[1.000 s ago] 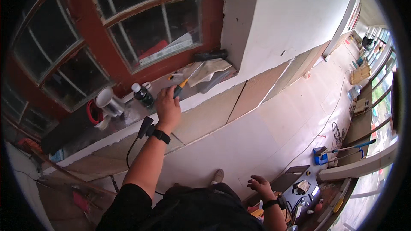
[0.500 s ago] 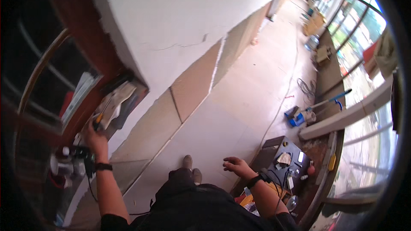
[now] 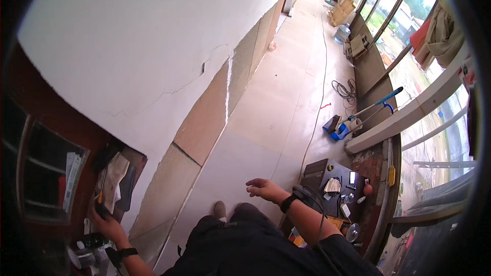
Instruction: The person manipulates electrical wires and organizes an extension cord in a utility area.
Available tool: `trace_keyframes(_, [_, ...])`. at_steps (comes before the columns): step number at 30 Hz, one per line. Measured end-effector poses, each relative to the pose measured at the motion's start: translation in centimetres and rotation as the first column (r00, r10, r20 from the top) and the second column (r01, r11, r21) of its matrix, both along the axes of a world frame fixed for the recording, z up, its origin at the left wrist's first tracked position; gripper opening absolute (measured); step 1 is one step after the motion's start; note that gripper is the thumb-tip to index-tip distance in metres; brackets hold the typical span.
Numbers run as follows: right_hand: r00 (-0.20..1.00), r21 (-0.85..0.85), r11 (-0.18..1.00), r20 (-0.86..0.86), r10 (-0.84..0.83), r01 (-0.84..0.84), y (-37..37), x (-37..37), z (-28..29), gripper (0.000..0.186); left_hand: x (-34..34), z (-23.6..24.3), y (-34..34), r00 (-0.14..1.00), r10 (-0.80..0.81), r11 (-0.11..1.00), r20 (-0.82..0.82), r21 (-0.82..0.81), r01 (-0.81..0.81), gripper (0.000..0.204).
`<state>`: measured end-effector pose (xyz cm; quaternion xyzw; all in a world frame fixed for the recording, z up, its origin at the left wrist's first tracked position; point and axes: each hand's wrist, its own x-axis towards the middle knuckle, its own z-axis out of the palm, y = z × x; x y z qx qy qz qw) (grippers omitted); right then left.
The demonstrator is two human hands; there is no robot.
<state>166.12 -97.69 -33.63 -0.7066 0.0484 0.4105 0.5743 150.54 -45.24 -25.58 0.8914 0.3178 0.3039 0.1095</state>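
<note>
At the lower left, my left hand (image 3: 105,223) is closed round the dark end of a screwdriver (image 3: 99,197) with an orange and black handle. Its thin shaft points up along a ledge (image 3: 137,166) by the dark red window frame, beside a crumpled tan paper or cloth (image 3: 118,171). My right hand (image 3: 263,189) hangs over the floor in front of me, fingers loosely bent and apart, with nothing in it. A black cable runs by my right forearm. White and dark small items (image 3: 82,259) lie just below my left hand, partly in shadow.
A dark cabinet (image 3: 318,173) with small things on top stands at my right. Beyond it are a blue dustpan (image 3: 337,132) with a long handle, a coiled cable (image 3: 345,91), a large water bottle (image 3: 341,33) and a cardboard box (image 3: 341,11). A white wall (image 3: 143,36) rises ahead left.
The view has turned, so the wall and corridor sit further left. My left hand, with the screwdriver, appears lower and further left. My right hand has shifted slightly left and up in the picture.
</note>
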Motion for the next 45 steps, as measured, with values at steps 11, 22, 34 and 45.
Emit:
trace_keyframes(11, [0.996,0.062,0.995,0.03,0.078,-0.08,-7.9,11.9,-3.4,0.054,-6.3,-10.9,2.5,0.826,0.529,0.763,-0.194,0.536,-0.362,0.037])
trace_keyframes(22, [0.996,0.066,0.997,0.065,-0.053,0.049,-25.2,27.8,-2.5,0.051,9.8,-20.6,-11.9,0.336,0.173,0.975,-0.926,0.112,-0.191,0.039])
trace_keyframes(34, [0.865,0.107,0.868,0.085,-0.494,0.485,-43.4,44.3,-2.9,0.047,58.4,-20.0,-40.7,0.889,-0.401,0.32,-0.221,-0.943,-0.09,0.023])
trace_keyframes(45, [0.542,-0.107,0.549,-0.094,-0.835,0.829,-58.6,54.3,-2.4,0.046,93.8,-14.9,-62.3,0.649,-0.75,0.253,-0.126,-0.962,0.106,0.039])
